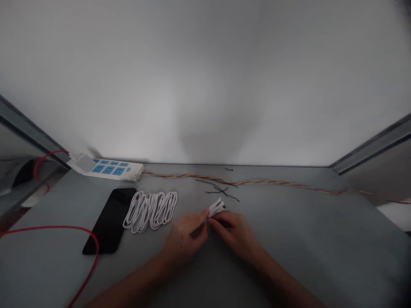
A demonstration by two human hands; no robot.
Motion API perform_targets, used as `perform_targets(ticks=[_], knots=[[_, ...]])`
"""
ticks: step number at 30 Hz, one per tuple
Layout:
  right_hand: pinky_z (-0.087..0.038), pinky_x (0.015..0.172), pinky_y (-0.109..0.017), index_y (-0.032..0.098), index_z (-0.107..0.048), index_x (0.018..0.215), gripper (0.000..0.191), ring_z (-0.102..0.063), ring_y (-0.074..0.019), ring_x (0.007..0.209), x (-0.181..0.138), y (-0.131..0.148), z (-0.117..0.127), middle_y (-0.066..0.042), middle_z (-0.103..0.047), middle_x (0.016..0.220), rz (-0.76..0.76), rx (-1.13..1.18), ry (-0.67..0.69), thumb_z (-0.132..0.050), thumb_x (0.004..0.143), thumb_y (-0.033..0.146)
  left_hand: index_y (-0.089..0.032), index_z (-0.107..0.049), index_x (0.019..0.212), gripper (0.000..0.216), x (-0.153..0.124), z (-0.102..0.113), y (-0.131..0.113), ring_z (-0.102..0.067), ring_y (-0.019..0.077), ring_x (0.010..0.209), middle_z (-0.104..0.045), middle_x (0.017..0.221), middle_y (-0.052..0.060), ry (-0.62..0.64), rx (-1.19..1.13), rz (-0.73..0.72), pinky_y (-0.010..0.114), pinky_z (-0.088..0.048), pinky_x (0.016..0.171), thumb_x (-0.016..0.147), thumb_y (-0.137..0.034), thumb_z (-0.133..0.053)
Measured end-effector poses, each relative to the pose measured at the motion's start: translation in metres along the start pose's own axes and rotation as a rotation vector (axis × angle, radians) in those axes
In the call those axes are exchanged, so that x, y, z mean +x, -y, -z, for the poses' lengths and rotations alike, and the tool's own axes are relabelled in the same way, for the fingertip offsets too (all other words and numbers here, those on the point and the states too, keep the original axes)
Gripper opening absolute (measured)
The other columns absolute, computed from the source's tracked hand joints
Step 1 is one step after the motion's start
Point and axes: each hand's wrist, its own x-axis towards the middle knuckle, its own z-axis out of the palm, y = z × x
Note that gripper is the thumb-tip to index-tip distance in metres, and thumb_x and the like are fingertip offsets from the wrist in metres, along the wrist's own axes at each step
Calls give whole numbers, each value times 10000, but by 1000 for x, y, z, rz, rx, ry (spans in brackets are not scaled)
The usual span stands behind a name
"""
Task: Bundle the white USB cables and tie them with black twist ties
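Both hands meet over the grey table (289, 239) near its middle. My left hand (185, 237) and my right hand (233, 233) pinch a small bundle of folded white cable (216, 208) between their fingertips, its end sticking up and away from me. Just beyond the bundle lie several thin black twist ties (221, 189). To the left of my left hand rests a row of coiled white cables (150, 210).
A black phone (111, 219) lies face up at the left. A white power strip (105, 167) with blue sockets sits at the back left. A twisted red-yellow wire (272, 183) runs along the back. A red cable (81, 239) loops at the left front.
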Motion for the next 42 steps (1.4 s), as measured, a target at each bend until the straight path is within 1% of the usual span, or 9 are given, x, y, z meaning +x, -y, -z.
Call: perform_targets(ticks=[12,15,22,26,30,33,37,40,42], knots=[[-461,639,-259,179,-672,787,230,-616,-156,674,-1,0,3,-47,-686,733,175,-84,-1,-476,899,224,-133,-635,1162,361,-1,-2,-7,-716,173,780,-751,949,104,-59,6,3,279,-588,740,810,-97,-563],[-471,655,-255,185,-667,811,216,-621,-154,702,0,0,7,-48,-686,760,220,-91,11,-475,904,218,-132,-650,1142,335,-2,-1,-8,-712,184,827,-746,984,104,-17,-79,125,297,-579,778,815,-148,-577],[-491,659,-253,191,-676,833,218,-637,-151,715,1,0,14,-54,-690,777,292,-111,60,-474,911,214,-162,-658,1142,389,4,3,-10,-681,207,891,-728,1024,93,120,-468,629,328,-554,801,802,-349,-644],[-500,707,-266,201,-692,888,208,-657,-163,786,1,-2,13,-59,-710,855,283,-119,119,-485,906,202,-160,-719,1001,306,6,2,-6,-670,221,882,-731,936,88,136,-545,669,340,-531,810,783,-368,-665],[-495,660,-257,211,-712,850,183,-659,-157,733,4,-3,11,-37,-722,813,147,-30,72,-543,892,267,-175,-725,979,276,7,1,-3,-669,210,856,-728,957,82,93,-615,697,326,-527,772,770,-347,-673],[-475,581,-244,207,-719,799,173,-633,-146,635,5,-3,10,-25,-711,728,52,41,32,-586,863,298,-169,-720,969,269,6,0,-4,-664,208,850,-724,945,80,55,-618,692,322,-529,760,773,-346,-667],[-464,584,-242,209,-720,800,182,-630,-145,650,5,2,13,-25,-703,722,93,79,59,-569,869,285,-177,-704,973,228,5,1,-6,-660,181,797,-717,927,66,86,-492,572,297,-539,723,810,-322,-637],[-469,619,-243,218,-714,824,176,-643,-147,702,5,2,25,-22,-719,783,130,53,120,-557,877,278,-184,-678,1055,253,5,9,-2,-660,186,841,-709,993,78,145,-198,337,315,-536,775,850,-302,-589],[-460,604,-245,216,-703,791,190,-627,-145,669,6,-1,40,-15,-708,746,105,-50,140,-553,879,293,-166,-645,1132,322,8,18,3,-634,246,975,-687,1067,117,114,113,167,392,-506,871,854,-310,-570]])
